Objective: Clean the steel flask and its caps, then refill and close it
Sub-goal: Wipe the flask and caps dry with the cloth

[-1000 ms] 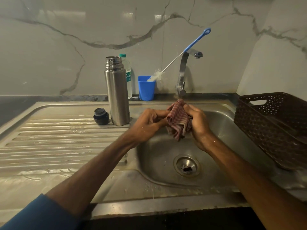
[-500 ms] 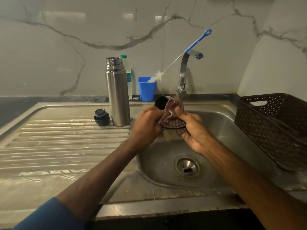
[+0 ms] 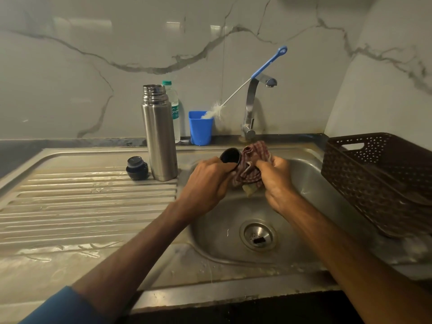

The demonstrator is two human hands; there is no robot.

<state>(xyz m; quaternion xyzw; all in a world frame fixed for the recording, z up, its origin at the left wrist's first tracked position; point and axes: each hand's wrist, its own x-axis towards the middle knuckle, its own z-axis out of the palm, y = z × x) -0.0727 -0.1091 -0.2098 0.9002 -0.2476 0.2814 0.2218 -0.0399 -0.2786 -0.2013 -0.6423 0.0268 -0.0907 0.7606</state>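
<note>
Over the sink (image 3: 233, 256), the left hand (image 3: 205, 183) grips the flask's outer cap (image 3: 230, 156), fingers curled round its wall. The cap's open mouth tilts up and back, and its inside shows only dark. The right hand (image 3: 278, 181) clutches a bunched checked cloth (image 3: 253, 162), which presses against the cap's side. A pale yellowish scrap (image 3: 249, 191) hangs below the cloth; what it is cannot be told.

The flask (image 3: 160, 134) stands upright and uncapped on the ribbed drainboard (image 3: 81, 206), at the edge next to the basin. Its threaded neck is bare, and its contents cannot be seen from this angle. The black stopper (image 3: 137, 168) sits just beside it on the left.

Behind the flask stands a plastic bottle (image 3: 174, 108) with a green cap. Near it a blue cup (image 3: 200, 129) holds a brush (image 3: 245, 83), bristles down in the cup, its blue handle leaning on the tap (image 3: 251, 106). A dark bit lies in the drain strainer (image 3: 259, 235). A brown perforated basket (image 3: 378, 178) sits on the right rim, its inside too dark to read.
</note>
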